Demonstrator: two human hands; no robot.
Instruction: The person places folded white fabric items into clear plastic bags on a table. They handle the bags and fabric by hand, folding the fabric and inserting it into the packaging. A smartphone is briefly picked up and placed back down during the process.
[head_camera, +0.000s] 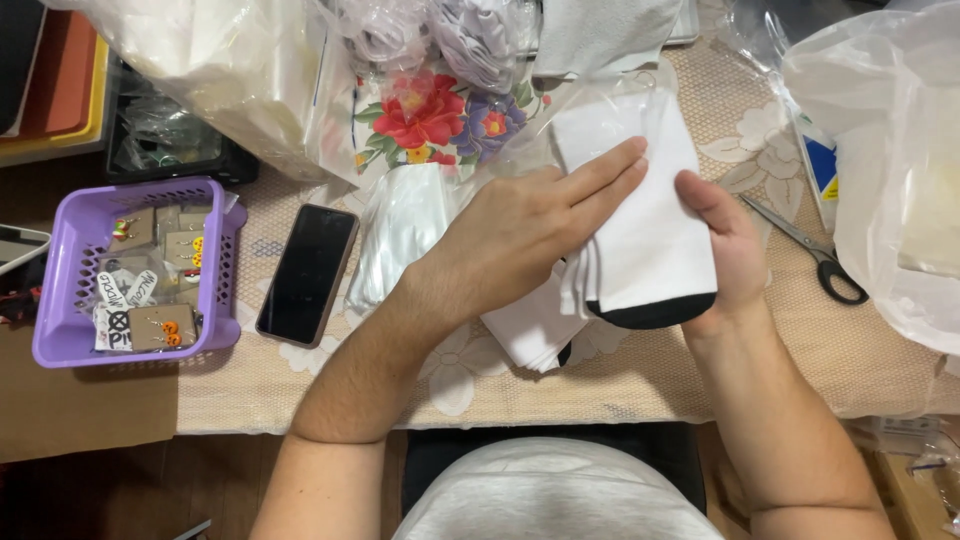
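Left hand (530, 225) lay flat, fingers straight, on the white sock (645, 235); right hand (725, 245) gripped its right edge.

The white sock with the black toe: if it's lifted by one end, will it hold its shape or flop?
Probably flop: the white sock is soft knit fabric, lying flat only under the left hand and against the right hand. Likely light. It may slide on the clear plastic bag beneath it.
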